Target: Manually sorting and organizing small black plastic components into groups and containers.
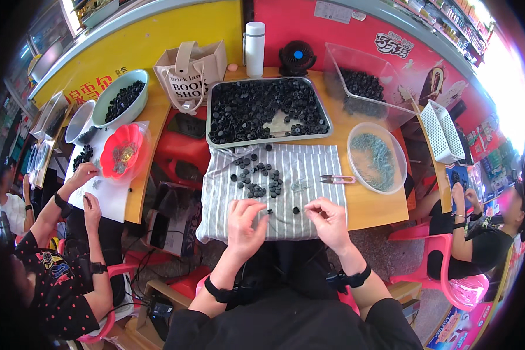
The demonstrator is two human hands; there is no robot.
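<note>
My left hand (246, 229) is closed, with a small black part (269, 212) at its thumb and fingertips. To its right, my right hand (329, 223) has thumb and forefinger pinched together; anything between them is too small to make out. A single round black part (296, 210) lies between the hands on a grey-and-white striped cloth (216, 204). Farther back on the cloth is a loose group of small round black parts (261, 178). Thread snips (337, 179) lie at the cloth's right side, near a little patch of thin, pale pieces (300, 185).
Behind the cloth stands a metal tray (328, 119) heaped with black parts. A round tub (403, 166) of thin bluish pieces and a clear bin (332, 58) are at right. A canvas bag (184, 70), white bottle (255, 49) and black fan (297, 57) stand behind. Co-workers sit on both sides.
</note>
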